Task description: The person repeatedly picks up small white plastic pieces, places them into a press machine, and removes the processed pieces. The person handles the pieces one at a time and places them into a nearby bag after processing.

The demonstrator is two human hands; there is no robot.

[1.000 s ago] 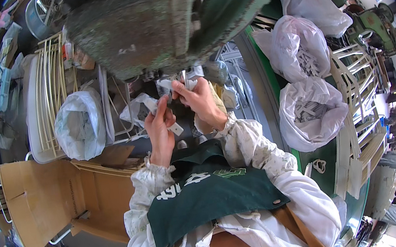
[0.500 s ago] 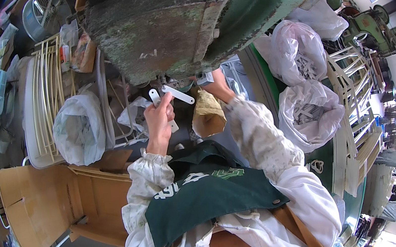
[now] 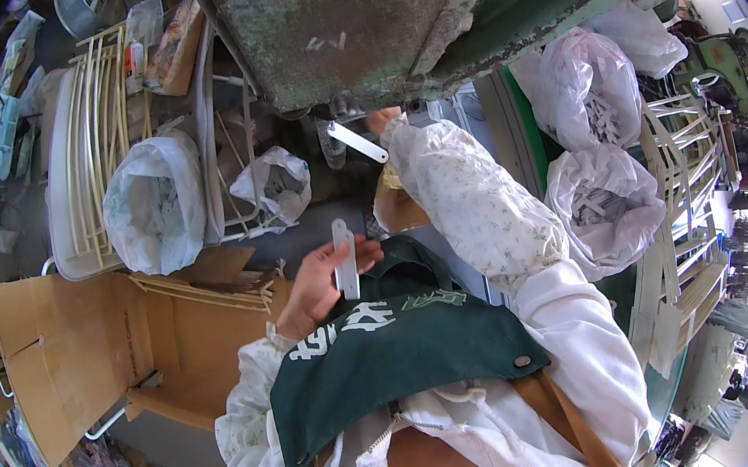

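Note:
My left hand (image 3: pixel 313 284) is closed round a few flat white strips (image 3: pixel 346 261) with rounded, holed ends, held upright in front of my dark green apron (image 3: pixel 391 363). Another white strip (image 3: pixel 357 143), with a hole near its end, juts out slantwise under the green machine (image 3: pixel 347 29). Beyond it my right hand (image 3: pixel 382 120) reaches up beneath the machine's underside. Its fingers are mostly hidden by the flowered sleeve (image 3: pixel 472 187). Below that sleeve a yellowish-brown, crumpled pouch-like thing (image 3: pixel 399 209) shows in part.
White bags (image 3: pixel 155 206) stand on the left, a smaller one (image 3: pixel 274 188) nearer the middle. An opened cardboard box (image 3: pixel 79 357) is at lower left. On the right, bags of grey-white pieces (image 3: pixel 605 208) sit beside stacked pale strips (image 3: pixel 689 258).
My left hand has drawn back from the machine toward my apron with its strips. My right arm has shifted inward, its sleeve now covering much of the brown pouch. The view has shifted slightly.

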